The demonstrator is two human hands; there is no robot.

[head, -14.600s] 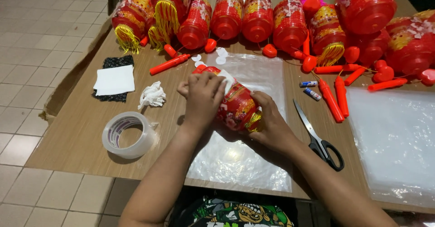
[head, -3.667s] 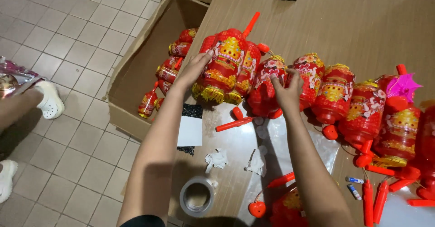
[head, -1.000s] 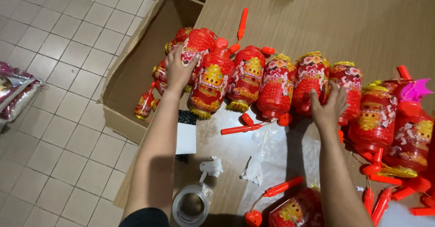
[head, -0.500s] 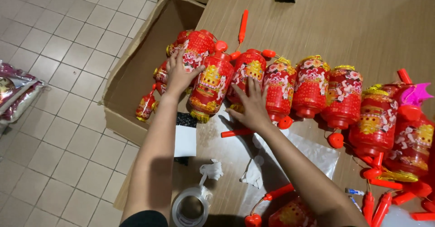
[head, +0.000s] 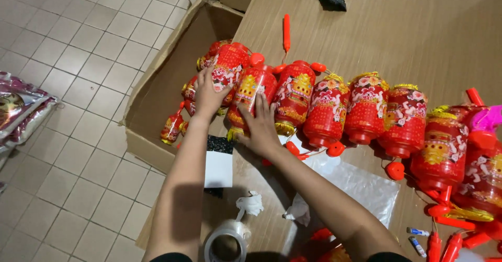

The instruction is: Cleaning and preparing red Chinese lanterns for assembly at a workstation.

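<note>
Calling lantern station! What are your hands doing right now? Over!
Left hand flat on end lantern at table edge. Right hand on next lantern. Open cardboard box just below. Over.

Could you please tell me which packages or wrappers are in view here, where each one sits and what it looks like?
Cardboard box: open, brown, on the tiled floor against the table's left edge, holding red lanterns.
Foil bag: shiny, crumpled, purplish silver, on the floor at far left.
Clear plastic bag: flat, see-through, on the table below the lantern row.
</note>
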